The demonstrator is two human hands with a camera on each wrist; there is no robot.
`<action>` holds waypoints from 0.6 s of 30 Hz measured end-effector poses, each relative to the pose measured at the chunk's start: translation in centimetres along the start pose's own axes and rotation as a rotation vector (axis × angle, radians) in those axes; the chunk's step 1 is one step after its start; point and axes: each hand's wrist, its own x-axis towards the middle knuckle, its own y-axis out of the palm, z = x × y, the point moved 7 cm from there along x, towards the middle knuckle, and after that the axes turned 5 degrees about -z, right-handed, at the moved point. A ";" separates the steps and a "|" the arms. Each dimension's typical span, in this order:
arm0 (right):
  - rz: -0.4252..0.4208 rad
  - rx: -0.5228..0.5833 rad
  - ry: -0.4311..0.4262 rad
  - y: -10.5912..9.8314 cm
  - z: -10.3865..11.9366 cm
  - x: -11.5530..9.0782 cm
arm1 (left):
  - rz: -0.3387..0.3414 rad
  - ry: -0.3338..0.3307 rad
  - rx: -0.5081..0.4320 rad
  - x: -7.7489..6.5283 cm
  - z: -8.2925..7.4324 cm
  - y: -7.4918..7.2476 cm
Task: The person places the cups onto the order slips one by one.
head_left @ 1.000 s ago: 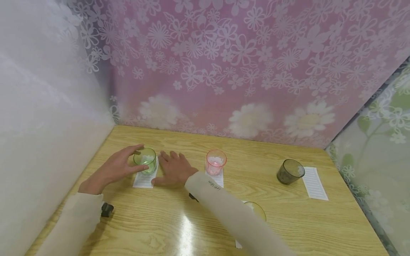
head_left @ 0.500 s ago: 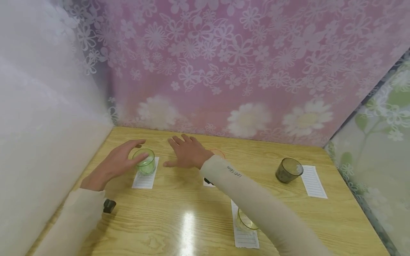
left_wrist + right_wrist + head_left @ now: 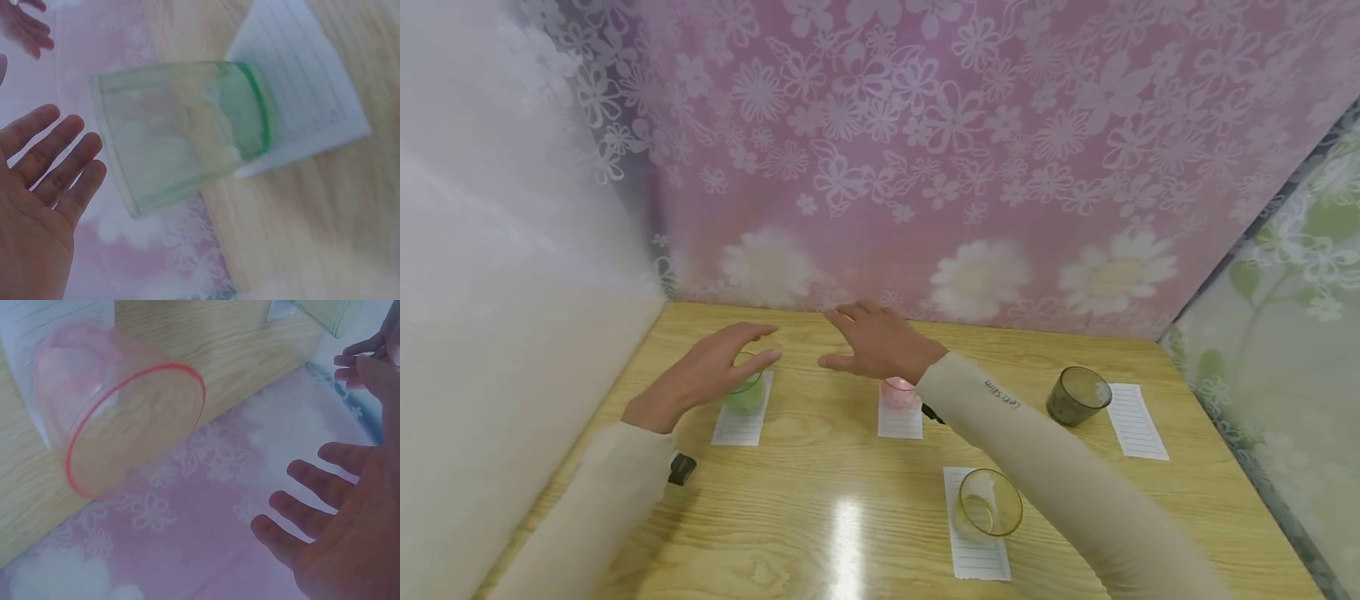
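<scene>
Left hand (image 3: pixel 703 371), head view: fingers spread, holding nothing, near green cup (image 3: pixel 746 398) on paper slip (image 3: pixel 736 430); right hand (image 3: pixel 883 343) likewise, by pink cup (image 3: pixel 899 394) | left wrist: green cup's rim not touched | right wrist: pink cup untouched | step seems positioning of hands; next move perhaps calls for curving fingers round cup.

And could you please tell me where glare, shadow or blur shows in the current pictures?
Head view: bright glare streak on the table, soft shadow beside the left sleeve; left wrist view: hazy, edges of the green cup and lines on the paper slip blurred; right wrist view: pale and hazy, the body of the pink cup soft, its rim clearer.
</scene>
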 end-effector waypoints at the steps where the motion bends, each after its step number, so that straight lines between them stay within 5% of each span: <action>1: -0.006 0.011 -0.004 -0.2 -0.3 -0.2 | 0.003 0.008 0.005 0.3 -0.3 0.1; 12: -0.095 0.071 -0.042 -1.6 -4.0 -3.4 | 0.062 0.072 0.046 3.2 -4.6 1.2; 18: -0.121 0.112 -0.031 -1.7 -6.1 -5.0 | 0.064 0.181 0.069 5.7 -8.2 2.3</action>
